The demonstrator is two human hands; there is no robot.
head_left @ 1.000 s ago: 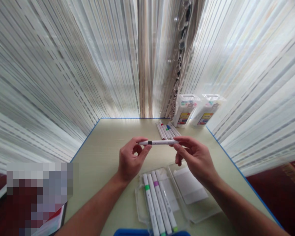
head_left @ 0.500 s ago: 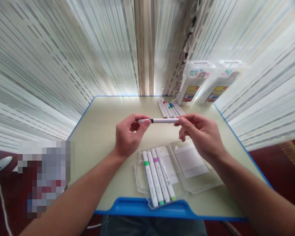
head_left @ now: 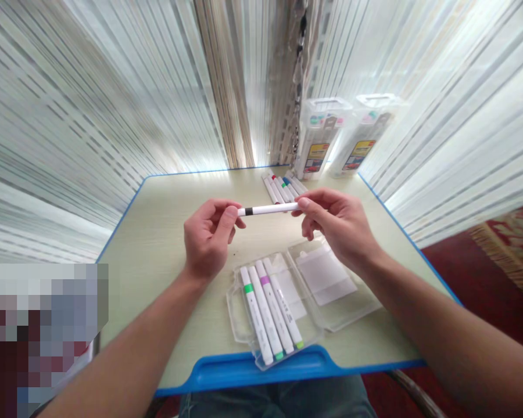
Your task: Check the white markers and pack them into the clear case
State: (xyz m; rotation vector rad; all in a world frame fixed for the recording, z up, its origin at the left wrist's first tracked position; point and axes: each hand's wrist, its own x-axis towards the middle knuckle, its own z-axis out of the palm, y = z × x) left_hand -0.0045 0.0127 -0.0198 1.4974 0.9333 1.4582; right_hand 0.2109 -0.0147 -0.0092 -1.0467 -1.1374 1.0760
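Observation:
A white marker (head_left: 270,209) with a black band is held level above the table between both hands. My left hand (head_left: 210,235) pinches its banded end between thumb and fingers. The opposite end sits in a pinch of my right hand (head_left: 337,223), whose lower fingers curl free of the marker. Below them lies an open clear plastic case (head_left: 318,322). Several white markers (head_left: 268,313) rest side by side in its left half, some with green or purple bands. A white paper sheet (head_left: 325,273) is in the right half.
More markers (head_left: 283,188) lie at the table's back, with red, green and blue bands. Two clear upright cases (head_left: 318,142) with yellow labels stand behind them. The table (head_left: 139,255) has a blue rim, and striped curtains hang around it. A pixelated patch covers the lower left.
The view has shifted, so the table and its things appear further left. My left grip has moved slightly toward the marker's end, and the marker tilts a little. Both hands keep hold.

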